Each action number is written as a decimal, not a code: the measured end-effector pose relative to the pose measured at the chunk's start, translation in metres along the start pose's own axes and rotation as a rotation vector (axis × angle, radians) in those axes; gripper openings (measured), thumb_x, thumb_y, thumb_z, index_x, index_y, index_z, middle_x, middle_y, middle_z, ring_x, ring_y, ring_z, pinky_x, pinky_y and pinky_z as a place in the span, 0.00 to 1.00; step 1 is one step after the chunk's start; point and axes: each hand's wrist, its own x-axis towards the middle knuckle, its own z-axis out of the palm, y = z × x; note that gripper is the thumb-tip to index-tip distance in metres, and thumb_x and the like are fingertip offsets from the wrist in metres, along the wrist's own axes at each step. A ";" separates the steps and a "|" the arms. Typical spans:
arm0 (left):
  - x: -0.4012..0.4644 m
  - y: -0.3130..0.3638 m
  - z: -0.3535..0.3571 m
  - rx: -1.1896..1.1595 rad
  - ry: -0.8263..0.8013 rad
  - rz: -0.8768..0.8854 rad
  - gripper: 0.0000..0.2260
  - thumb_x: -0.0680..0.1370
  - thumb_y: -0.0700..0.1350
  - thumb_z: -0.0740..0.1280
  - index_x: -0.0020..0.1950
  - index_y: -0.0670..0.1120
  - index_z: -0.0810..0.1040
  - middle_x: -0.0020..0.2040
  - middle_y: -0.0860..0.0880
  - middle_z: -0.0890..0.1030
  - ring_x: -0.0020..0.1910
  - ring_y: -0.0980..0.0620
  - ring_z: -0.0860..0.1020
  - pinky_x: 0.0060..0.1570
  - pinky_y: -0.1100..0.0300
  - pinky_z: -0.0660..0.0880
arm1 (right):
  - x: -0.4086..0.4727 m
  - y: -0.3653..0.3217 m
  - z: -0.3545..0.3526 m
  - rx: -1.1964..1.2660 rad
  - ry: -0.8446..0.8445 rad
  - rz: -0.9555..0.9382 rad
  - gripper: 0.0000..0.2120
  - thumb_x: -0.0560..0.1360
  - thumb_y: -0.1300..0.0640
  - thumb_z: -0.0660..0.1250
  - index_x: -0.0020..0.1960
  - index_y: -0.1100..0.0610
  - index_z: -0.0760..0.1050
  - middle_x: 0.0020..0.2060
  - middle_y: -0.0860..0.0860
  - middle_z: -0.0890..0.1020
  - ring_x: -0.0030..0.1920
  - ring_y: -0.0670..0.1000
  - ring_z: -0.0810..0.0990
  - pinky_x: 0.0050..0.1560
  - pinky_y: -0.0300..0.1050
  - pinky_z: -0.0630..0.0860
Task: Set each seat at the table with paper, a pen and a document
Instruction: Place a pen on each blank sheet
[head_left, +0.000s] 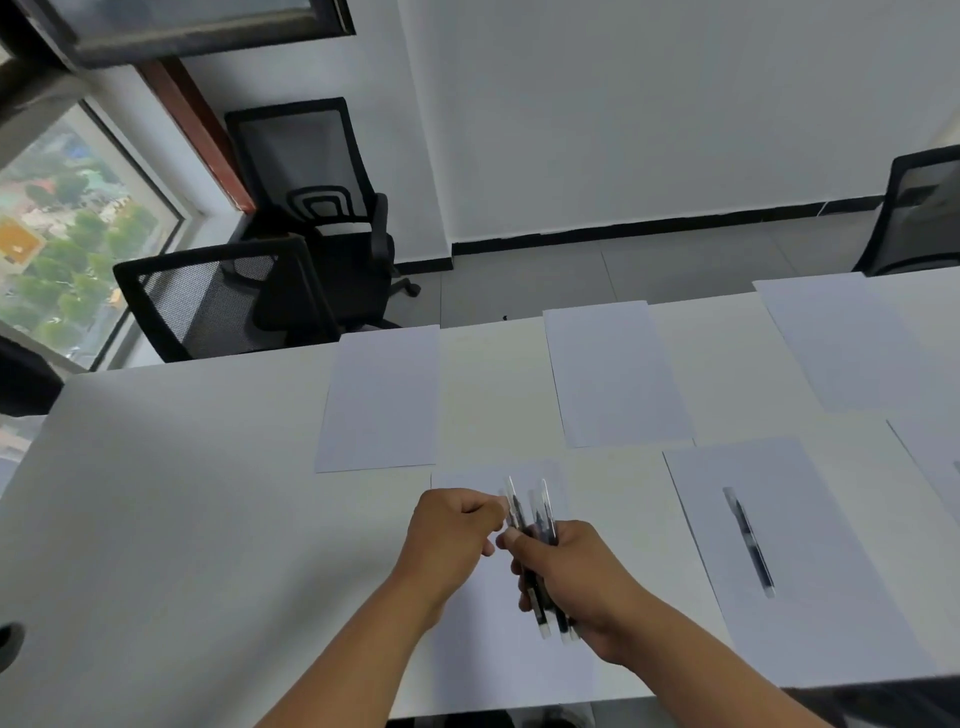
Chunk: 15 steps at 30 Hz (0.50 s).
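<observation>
My right hand (571, 577) grips a bundle of several black pens (535, 525) over a white sheet (498, 649) at the table's near edge. My left hand (452, 530) is curled just left of the bundle, its fingertips pinching the top of one pen. One pen (748, 540) lies alone on the sheet (810, 597) to the right. Blank sheets lie at the far left (379, 400), far middle (618, 374) and far right (847, 343) seats.
The white table (182, 493) stretches left with bare surface. Two black mesh chairs (228, 301) stand at the far left by the window, another (919, 208) at the far right. A further sheet edge (935, 457) shows at the right border.
</observation>
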 end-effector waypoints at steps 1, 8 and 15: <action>0.003 -0.002 0.000 0.003 -0.001 -0.006 0.11 0.81 0.44 0.72 0.41 0.44 0.89 0.41 0.56 0.88 0.32 0.58 0.79 0.40 0.61 0.75 | 0.003 0.002 0.001 0.008 -0.002 0.004 0.13 0.82 0.54 0.73 0.52 0.66 0.84 0.36 0.55 0.80 0.34 0.55 0.78 0.40 0.50 0.79; 0.032 -0.015 -0.004 0.002 -0.011 -0.083 0.10 0.81 0.48 0.75 0.44 0.44 0.89 0.41 0.51 0.88 0.30 0.60 0.82 0.42 0.58 0.76 | 0.027 0.014 0.007 0.057 0.054 0.048 0.15 0.83 0.53 0.71 0.53 0.67 0.84 0.39 0.56 0.83 0.38 0.55 0.83 0.49 0.52 0.87; 0.068 -0.033 -0.011 0.046 -0.031 -0.130 0.13 0.80 0.50 0.76 0.46 0.40 0.88 0.44 0.49 0.88 0.33 0.56 0.85 0.43 0.57 0.77 | 0.056 0.032 0.013 0.032 0.100 0.095 0.14 0.84 0.55 0.69 0.46 0.64 0.82 0.37 0.57 0.82 0.40 0.56 0.84 0.52 0.49 0.87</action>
